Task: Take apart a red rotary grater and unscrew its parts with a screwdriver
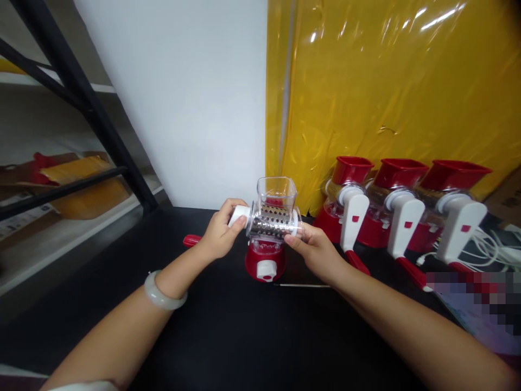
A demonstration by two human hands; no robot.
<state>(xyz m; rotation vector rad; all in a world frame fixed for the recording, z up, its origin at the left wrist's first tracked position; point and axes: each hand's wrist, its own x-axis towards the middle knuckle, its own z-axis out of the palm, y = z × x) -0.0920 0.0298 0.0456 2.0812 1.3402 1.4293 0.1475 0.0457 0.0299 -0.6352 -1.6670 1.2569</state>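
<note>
A rotary grater (266, 262) stands upright on the black table, with a red base, a white knob low on its front and a clear housing. Inside the housing lies a metal grating drum (273, 220) with many holes. My left hand (223, 231) is closed on the white crank handle (240, 215) at the housing's left end. A red grip (191, 240) pokes out beyond my left wrist. Around the drum's white-rimmed right end, my right hand (311, 247) is closed, thumb in front. Some of its fingers are hidden behind the housing.
Three assembled red-and-white graters (405, 174) stand in a row at the right. White cables (484, 247) lie beside them. A thin stick (303, 285) rests in front of the base. Left is a shelf rack (77, 92) with a yellow box; behind stands a yellow-wrapped surface (391, 81).
</note>
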